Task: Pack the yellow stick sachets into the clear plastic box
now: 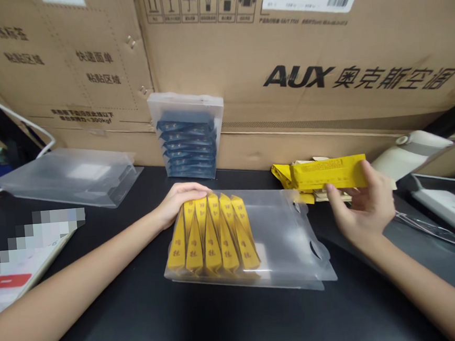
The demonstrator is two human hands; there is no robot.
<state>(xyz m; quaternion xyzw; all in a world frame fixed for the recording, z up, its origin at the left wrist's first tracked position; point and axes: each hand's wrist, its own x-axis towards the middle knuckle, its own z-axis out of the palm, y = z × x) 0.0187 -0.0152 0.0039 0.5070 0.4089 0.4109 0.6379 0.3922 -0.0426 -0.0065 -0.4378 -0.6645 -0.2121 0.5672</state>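
Observation:
A clear plastic box (286,239) lies on its side before me, its cut-out flaps toward the right. Several yellow packets (213,240) stand in a row in its left half, alternating in direction. My left hand (182,197) is closed on the box's far left edge, its fingertips partly hidden behind it. To the right, my right hand (366,204) pinches another yellow packet (328,173) between thumb and fingers, held level. Behind and below that packet lie more yellow and cream packets (308,198), partly covered by it.
A filled clear box of blue packets (189,142) stands at the back against a large carton (203,62). Another clear box (74,177) lies at left, near a partly blurred printed item (31,275). A white bottle (408,159), power strip (451,213) and cables are at right.

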